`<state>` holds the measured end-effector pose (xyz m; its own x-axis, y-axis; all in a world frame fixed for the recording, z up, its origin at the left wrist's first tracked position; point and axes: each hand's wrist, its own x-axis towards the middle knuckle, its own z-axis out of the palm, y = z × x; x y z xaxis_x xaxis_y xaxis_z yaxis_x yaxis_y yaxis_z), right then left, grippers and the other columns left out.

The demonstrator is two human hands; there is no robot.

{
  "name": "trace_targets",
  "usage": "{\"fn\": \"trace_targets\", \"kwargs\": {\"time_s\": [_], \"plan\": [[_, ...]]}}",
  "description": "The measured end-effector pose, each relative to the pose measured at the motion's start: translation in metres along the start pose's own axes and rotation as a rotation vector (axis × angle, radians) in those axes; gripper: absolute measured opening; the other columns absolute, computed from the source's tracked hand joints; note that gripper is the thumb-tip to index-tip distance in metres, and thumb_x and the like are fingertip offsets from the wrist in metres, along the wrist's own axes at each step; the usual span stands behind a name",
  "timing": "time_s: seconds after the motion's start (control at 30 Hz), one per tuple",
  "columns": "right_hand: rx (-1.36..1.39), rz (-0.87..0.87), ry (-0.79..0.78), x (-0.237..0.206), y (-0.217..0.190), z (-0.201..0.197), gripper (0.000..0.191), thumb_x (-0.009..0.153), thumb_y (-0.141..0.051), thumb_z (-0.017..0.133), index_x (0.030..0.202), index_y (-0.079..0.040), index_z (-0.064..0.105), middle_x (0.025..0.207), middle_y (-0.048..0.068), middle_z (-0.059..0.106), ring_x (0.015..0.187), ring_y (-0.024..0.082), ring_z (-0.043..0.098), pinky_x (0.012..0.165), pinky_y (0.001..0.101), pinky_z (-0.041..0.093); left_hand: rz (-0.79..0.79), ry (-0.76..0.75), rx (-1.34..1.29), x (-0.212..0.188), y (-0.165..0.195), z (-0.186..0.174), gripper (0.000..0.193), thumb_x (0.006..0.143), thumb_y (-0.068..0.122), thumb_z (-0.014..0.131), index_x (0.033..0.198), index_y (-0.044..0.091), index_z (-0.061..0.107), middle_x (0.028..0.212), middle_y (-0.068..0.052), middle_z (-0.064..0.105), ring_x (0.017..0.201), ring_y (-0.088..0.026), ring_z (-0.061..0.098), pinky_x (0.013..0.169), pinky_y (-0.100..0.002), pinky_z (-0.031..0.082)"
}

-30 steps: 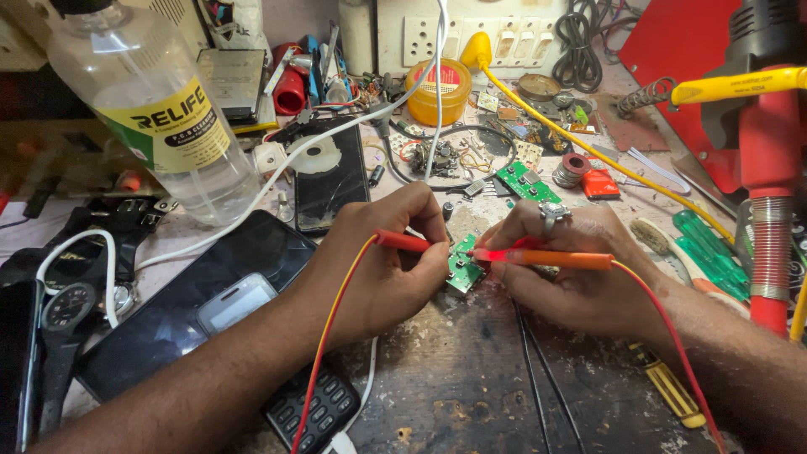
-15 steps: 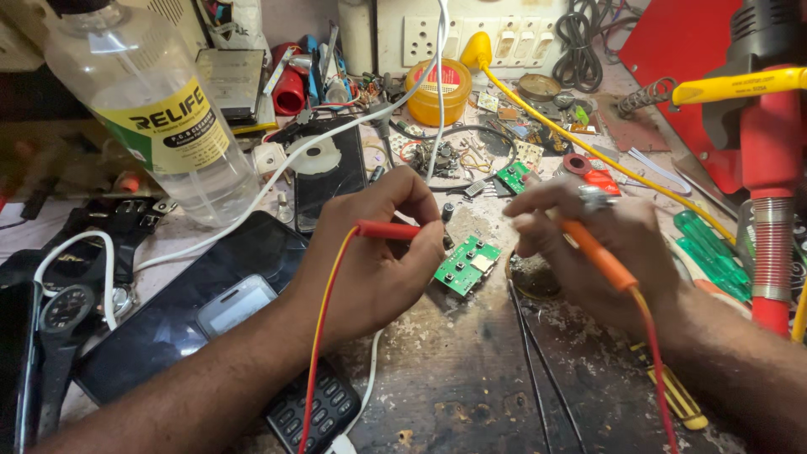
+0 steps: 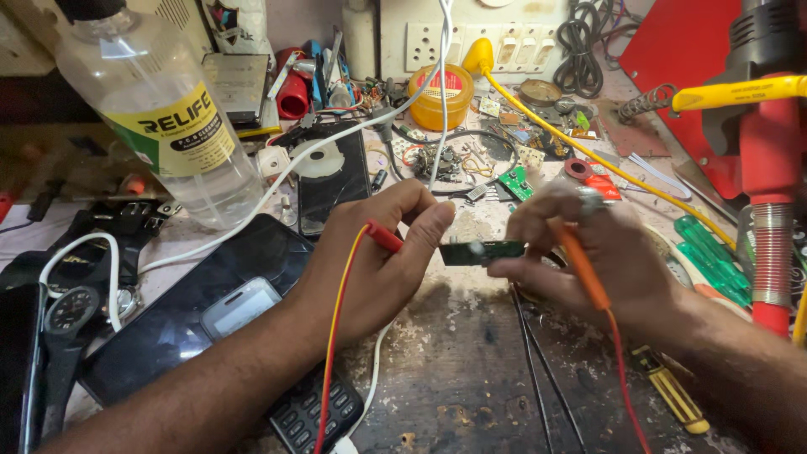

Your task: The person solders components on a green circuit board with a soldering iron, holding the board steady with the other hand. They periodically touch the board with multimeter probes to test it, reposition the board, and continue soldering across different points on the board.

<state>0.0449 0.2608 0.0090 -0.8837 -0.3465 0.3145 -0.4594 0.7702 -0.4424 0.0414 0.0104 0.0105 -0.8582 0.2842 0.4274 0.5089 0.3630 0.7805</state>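
Here, centre of the frame: two bare hands meet over a small green circuit board (image 3: 482, 251), held edge-on above the worn dark bench (image 3: 471, 378).
Left hand (image 3: 382, 261): fingers curled shut round a red probe (image 3: 384, 237); its tip points toward the board's left end, and the thumb seems to touch that end — blur makes contact hard to judge.
Red-and-yellow lead (image 3: 334, 336): runs from the red probe down over the left wrist to the bottom edge.
Right hand (image 3: 601, 256): closed, pinching the board's right end with its fingertips while an orange probe (image 3: 580, 265) lies tucked under the fingers, pointing up and left.
Red lead (image 3: 626, 378): trails from the orange probe to the lower right.
Upper left: a clear plastic bottle (image 3: 155, 109) with a yellow label.
Left of centre: a dark tablet (image 3: 181, 328) with a small phone (image 3: 238, 307) lying on it — a keypad phone (image 3: 315, 412) sits under the left forearm.
Top centre: a round yellow tin (image 3: 440, 95).
Right edge: green-handled screwdrivers (image 3: 710, 256) beside a red stand (image 3: 769, 176).
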Motion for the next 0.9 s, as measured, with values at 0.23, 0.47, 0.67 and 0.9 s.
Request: {"fn": "trace_targets", "kwargs": {"time_s": [0.23, 0.47, 0.67, 0.9], "plan": [[-0.162, -0.528, 0.352, -0.007, 0.003, -0.004, 0.04, 0.082, -0.014, 0.084, 0.099, -0.01, 0.048, 0.096, 0.001, 0.074, 0.081, 0.013, 0.073, 0.068, 0.0316, 0.054, -0.206, -0.221, -0.255, 0.005, -0.01, 0.002, 0.039, 0.103, 0.04, 0.057, 0.117, 0.007, 0.072, 0.085, 0.0, 0.079, 0.062, -0.008, 0.069, 0.056, -0.028, 0.057], [-0.122, -0.81, 0.343, -0.004, -0.008, -0.012, 0.034, 0.08, -0.008, 0.083, 0.104, -0.011, 0.058, 0.099, 0.008, 0.071, 0.097, 0.029, 0.073, 0.081, 0.0418, 0.061, -0.17, -0.293, -0.51, 0.007, -0.012, 0.0, 0.045, 0.096, 0.027, 0.063, 0.136, 0.004, 0.059, 0.095, -0.002, 0.072, 0.071, -0.006, 0.067, 0.058, -0.023, 0.052], [-0.186, -0.861, 0.236, -0.002, -0.015, -0.014, 0.035, 0.076, -0.013, 0.085, 0.101, -0.014, 0.06, 0.1, 0.009, 0.075, 0.102, 0.032, 0.074, 0.086, 0.0433, 0.06, -0.2, -0.292, -0.649, 0.009, -0.015, 0.002, 0.041, 0.097, 0.019, 0.062, 0.134, 0.002, 0.059, 0.095, -0.001, 0.066, 0.077, -0.006, 0.066, 0.067, -0.025, 0.059], [0.187, -0.329, 0.159, -0.005, -0.012, 0.002, 0.058, 0.079, -0.035, 0.085, 0.107, -0.007, 0.042, 0.128, 0.009, 0.069, 0.1, 0.016, 0.073, 0.081, 0.0303, 0.061, -0.099, -0.245, -0.576, 0.008, -0.021, 0.001, 0.036, 0.099, 0.013, 0.06, 0.134, 0.003, 0.06, 0.097, -0.003, 0.068, 0.083, -0.006, 0.065, 0.072, -0.024, 0.057]]}}
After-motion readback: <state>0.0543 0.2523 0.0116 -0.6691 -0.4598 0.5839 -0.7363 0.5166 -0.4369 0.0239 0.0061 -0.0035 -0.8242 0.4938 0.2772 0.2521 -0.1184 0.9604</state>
